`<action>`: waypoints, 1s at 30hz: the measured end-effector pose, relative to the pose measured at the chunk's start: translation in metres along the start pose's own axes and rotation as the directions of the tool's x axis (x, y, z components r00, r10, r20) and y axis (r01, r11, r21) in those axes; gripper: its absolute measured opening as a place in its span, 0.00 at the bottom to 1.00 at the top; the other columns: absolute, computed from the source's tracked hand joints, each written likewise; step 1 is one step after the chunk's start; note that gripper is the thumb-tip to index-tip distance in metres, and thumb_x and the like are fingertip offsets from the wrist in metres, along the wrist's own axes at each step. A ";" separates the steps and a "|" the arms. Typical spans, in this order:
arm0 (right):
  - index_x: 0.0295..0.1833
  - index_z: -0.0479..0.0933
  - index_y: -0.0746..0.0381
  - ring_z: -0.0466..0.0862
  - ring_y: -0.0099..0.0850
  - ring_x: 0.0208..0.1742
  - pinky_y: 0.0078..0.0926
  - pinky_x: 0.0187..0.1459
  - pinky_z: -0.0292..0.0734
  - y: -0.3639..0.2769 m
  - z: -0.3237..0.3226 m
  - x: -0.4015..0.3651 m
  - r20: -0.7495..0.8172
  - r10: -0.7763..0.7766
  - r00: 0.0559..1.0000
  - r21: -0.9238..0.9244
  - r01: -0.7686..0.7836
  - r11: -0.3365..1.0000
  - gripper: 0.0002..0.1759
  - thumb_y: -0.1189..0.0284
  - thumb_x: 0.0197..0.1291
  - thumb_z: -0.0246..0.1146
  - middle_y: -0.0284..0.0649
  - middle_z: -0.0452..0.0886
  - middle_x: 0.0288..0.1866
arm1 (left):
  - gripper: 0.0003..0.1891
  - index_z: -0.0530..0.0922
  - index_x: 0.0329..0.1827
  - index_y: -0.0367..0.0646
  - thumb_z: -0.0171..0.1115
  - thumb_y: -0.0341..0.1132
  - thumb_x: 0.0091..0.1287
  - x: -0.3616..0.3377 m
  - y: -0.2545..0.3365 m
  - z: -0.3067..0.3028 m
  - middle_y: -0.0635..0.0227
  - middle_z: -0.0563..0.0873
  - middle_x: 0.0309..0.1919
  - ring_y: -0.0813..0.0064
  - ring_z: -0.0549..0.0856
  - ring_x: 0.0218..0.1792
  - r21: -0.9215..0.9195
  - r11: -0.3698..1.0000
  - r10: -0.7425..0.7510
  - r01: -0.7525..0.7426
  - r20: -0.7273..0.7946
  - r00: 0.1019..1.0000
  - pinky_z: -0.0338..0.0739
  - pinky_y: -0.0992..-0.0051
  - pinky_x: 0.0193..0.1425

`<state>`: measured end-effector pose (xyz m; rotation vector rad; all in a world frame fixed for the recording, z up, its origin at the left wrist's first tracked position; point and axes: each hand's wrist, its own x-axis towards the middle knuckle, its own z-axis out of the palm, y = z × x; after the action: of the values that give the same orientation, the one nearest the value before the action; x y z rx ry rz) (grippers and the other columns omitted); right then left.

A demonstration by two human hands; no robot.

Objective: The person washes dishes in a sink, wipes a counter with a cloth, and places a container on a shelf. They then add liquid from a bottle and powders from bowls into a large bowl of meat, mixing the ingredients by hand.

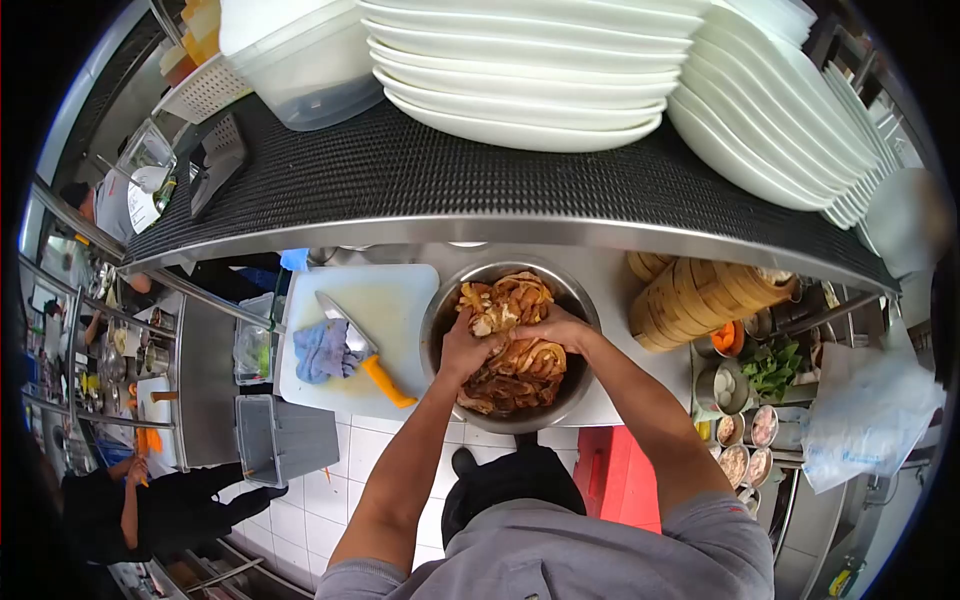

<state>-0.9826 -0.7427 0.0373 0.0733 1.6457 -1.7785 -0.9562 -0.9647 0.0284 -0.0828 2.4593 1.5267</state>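
Observation:
A steel mixing bowl [438,318] stands at the front of the counter, holding several pieces of brown, sauce-coated raw meat [518,296]. Both my hands are inside it. My left hand [468,347] has its fingers curled around a piece of the meat near the middle of the bowl. From the other side, my right hand [560,331] grips the meat as well, its thumb close to the left one. Some fingertips are hidden under the pieces. Left of the bowl lies a white cutting board [405,300] with an orange-handled knife [386,381] and a blue-purple cloth [322,352] on it.
Overhead, a shelf [480,190] carries stacked white plates [530,90] and a plastic tub [300,65]. Bamboo steamers [700,300] stand to the right, beyond them ingredient pots [722,388] and a plastic bag [865,415]. A grey bin [290,440] and another person [140,510] are left.

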 end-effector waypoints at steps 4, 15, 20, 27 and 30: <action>0.74 0.59 0.67 0.77 0.37 0.66 0.34 0.65 0.76 -0.005 0.011 -0.012 -0.168 -0.079 0.983 -0.092 0.065 0.994 0.51 0.69 0.48 0.80 0.49 0.74 0.67 | 0.42 0.69 0.70 0.34 0.79 0.38 0.52 0.010 -0.017 0.009 0.53 0.83 0.59 0.63 0.83 0.60 -0.133 0.991 0.013 -0.019 -0.046 0.999 0.76 0.71 0.64; 0.75 0.61 0.63 0.78 0.36 0.65 0.33 0.66 0.74 -0.045 0.047 -0.063 -0.316 -0.194 0.929 -0.187 0.139 0.972 0.49 0.70 0.47 0.78 0.45 0.76 0.66 | 0.38 0.62 0.72 0.38 0.70 0.24 0.58 -0.018 0.049 -0.031 0.54 0.78 0.62 0.65 0.82 0.56 -0.521 0.848 0.019 0.098 0.215 0.976 0.79 0.67 0.50; 0.75 0.61 0.62 0.77 0.39 0.66 0.36 0.68 0.71 -0.043 0.081 -0.076 -0.376 -0.377 0.847 -0.437 0.196 0.878 0.51 0.71 0.44 0.76 0.49 0.77 0.66 | 0.45 0.44 0.81 0.43 0.59 0.24 0.63 -0.007 0.011 -0.007 0.52 0.69 0.71 0.56 0.75 0.65 -0.315 0.949 0.035 0.030 0.198 0.980 0.76 0.62 0.61; 0.58 0.79 0.51 0.70 0.53 0.68 0.45 0.65 0.71 0.008 0.103 -0.053 -0.517 -0.446 0.730 -0.838 -0.327 0.436 0.26 0.59 0.52 0.73 0.55 0.75 0.60 | 0.36 0.57 0.76 0.40 0.58 0.44 0.69 -0.046 0.006 -0.011 0.42 0.64 0.74 0.43 0.64 0.73 0.075 0.997 -0.016 -0.002 0.240 0.971 0.63 0.59 0.74; 0.57 0.80 0.51 0.76 0.55 0.61 0.50 0.58 0.76 0.006 0.088 -0.061 -0.452 -0.483 0.750 -0.874 -0.265 0.407 0.21 0.60 0.59 0.69 0.51 0.76 0.58 | 0.34 0.63 0.72 0.36 0.62 0.44 0.68 -0.081 0.031 -0.014 0.44 0.73 0.68 0.47 0.73 0.68 -0.239 0.966 -0.060 0.098 0.162 0.985 0.68 0.61 0.68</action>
<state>-0.8976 -0.7941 0.0780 0.0761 3.0509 -0.6126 -0.8856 -0.9698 0.0811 -0.1029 2.1144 1.7275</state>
